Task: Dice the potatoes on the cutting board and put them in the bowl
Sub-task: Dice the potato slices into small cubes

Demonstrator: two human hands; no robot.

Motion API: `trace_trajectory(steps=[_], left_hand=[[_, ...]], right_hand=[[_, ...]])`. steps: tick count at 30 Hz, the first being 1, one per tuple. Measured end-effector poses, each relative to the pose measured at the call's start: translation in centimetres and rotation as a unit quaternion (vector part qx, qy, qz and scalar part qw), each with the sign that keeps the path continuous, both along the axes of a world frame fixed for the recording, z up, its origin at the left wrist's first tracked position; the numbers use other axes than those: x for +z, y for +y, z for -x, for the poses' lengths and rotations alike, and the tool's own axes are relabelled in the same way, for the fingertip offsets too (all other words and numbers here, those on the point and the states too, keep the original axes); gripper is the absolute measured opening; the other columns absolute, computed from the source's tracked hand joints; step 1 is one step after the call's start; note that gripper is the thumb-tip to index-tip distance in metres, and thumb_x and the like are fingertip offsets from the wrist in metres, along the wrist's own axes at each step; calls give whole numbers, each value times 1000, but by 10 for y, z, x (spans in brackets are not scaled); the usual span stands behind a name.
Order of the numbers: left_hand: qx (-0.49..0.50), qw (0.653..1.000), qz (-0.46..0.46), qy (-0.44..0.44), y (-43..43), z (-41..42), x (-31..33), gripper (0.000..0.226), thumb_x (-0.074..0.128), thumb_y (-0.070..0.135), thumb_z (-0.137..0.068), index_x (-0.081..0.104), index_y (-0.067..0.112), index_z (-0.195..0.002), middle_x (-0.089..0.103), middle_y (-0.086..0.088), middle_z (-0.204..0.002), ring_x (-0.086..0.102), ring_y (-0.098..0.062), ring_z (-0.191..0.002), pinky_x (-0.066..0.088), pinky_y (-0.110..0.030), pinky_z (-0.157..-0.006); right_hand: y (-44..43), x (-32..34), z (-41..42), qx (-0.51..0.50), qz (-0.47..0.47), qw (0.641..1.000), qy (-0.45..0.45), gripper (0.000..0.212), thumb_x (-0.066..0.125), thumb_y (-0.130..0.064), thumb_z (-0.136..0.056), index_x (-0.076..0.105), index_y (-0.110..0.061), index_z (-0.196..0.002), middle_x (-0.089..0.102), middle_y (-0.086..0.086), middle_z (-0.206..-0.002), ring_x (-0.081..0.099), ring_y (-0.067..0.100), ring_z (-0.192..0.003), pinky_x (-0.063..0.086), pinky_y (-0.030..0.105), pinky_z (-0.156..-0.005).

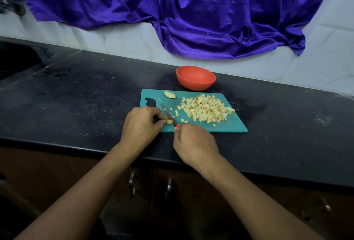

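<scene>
A teal cutting board (226, 124) lies on the black counter. On its right half sits a pile of diced potato (206, 109). One uncut potato piece (169, 94) lies near the board's far left edge. My left hand (141, 124) pinches a small potato piece (169, 121) at the board's near left corner. My right hand (193, 144) grips a small knife (168, 115) by its red handle, with the blade lying across that piece. An orange bowl (195, 78) stands just behind the board; I see nothing inside it.
The black counter (76, 96) stretches left to a dark sink (17, 59). A purple cloth (191, 9) hangs over the white tiled wall behind. Cabinet doors with metal handles (168, 188) are below the counter's front edge.
</scene>
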State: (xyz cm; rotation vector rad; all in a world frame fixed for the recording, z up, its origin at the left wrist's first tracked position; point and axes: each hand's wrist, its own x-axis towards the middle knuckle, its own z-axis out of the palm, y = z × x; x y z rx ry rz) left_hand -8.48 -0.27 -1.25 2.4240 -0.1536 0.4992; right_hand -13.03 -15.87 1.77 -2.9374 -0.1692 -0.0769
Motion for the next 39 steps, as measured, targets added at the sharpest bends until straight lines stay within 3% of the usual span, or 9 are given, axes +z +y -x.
trace_trajectory(steps=[7,11,19,23,27,32,36,39], left_hand=[[2,1000,-3,-6,1,-2,-2,8,81,30,-87,80,31,-94,74,20,-89,66,0,-82,57,-28,-82],[4,1000,-5,-7,1,-3,-3,7,80,29,-87,80,31,-94,74,20,-89,66,-1,-82,56,-27,-81],[-3,1000,-11,-10,0,-2,-1,8,80,27,-86,80,29,-94,75,18,-90,67,-2,-83,58,-32,-83],[-2,1000,-6,-13,0,-1,-1,8,81,27,-86,80,29,-93,75,18,-90,66,-1,-82,57,-30,-82],[0,1000,-10,-19,0,1,0,4,80,29,-87,79,29,-92,74,18,-87,67,-1,-81,58,-30,-82],[-16,999,-9,-34,1,0,-1,9,77,27,-90,80,29,-99,76,16,-96,68,-2,-86,57,-29,-86],[-16,999,17,-34,2,0,-1,8,79,23,-87,76,29,-92,70,17,-85,65,0,-77,59,-29,-78],[-26,999,27,-36,2,0,-1,9,77,29,-89,74,29,-98,69,18,-82,65,2,-76,58,-27,-77]], right_hand=[[10,-7,-2,-1,25,1000,-14,38,35,-40,-109,64,-17,-112,64,2,-90,63,22,-81,44,36,-63],[13,-2,-4,1,45,999,3,32,40,-35,-107,62,-14,-119,66,6,-104,64,25,-92,43,37,-67],[14,0,-4,11,85,996,17,31,47,-32,-105,60,-12,-125,66,9,-111,65,27,-98,47,38,-69],[10,2,-4,10,78,996,34,30,45,-34,-106,62,-14,-122,65,7,-109,64,26,-96,48,39,-71],[-2,4,-13,-46,-22,996,75,33,41,-40,-108,65,-18,-112,64,2,-99,63,22,-92,56,42,-81],[-19,3,-19,-64,-126,988,69,40,38,-43,-109,64,-14,-101,64,2,-86,64,18,-77,56,39,-66],[-19,-3,-14,-37,-97,994,31,37,39,-44,-109,62,-20,-93,62,-2,-82,60,14,-73,42,34,-57],[-15,-7,-13,-14,-85,996,3,36,39,-44,-108,63,-22,-92,62,-4,-78,61,15,-72,47,36,-60]])
